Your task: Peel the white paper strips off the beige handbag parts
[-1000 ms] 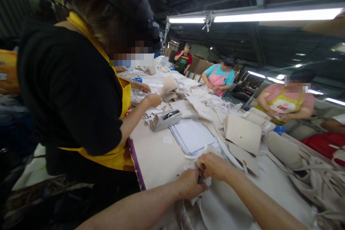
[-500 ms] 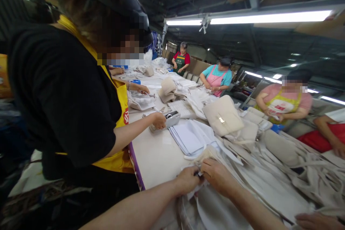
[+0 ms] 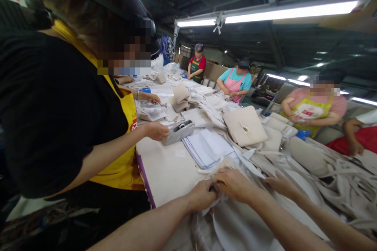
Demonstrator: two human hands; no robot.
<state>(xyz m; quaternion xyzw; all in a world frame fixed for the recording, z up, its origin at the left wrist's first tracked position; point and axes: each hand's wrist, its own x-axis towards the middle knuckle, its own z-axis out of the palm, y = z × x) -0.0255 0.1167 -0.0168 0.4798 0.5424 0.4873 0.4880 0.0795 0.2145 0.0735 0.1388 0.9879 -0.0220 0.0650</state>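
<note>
Low in the head view, my left hand (image 3: 203, 195) and my right hand (image 3: 234, 183) come together over a cream bag part (image 3: 225, 163) at the near edge of the table. The fingers of both hands are closed on it and almost touch. Something small and dark shows at my left fingertips, too covered to name. Pale material (image 3: 235, 223) hangs below my hands. Just beyond lies a stack of white paper sheets (image 3: 206, 147). To the right, another person's hand (image 3: 281, 183) reaches in over cream straps.
A co-worker in a yellow apron (image 3: 118, 160) stands close on the left, one hand at a grey tape dispenser (image 3: 179, 131). A cream bag with a metal clasp (image 3: 245, 126) lies ahead. Straps (image 3: 332, 188) are heaped to the right. Several people work across the table (image 3: 165, 164).
Another person's hand has moved in from the lower right toward the straps. The co-worker's hand on the left has drawn back along the tape dispenser. My hands keep their hold.
</note>
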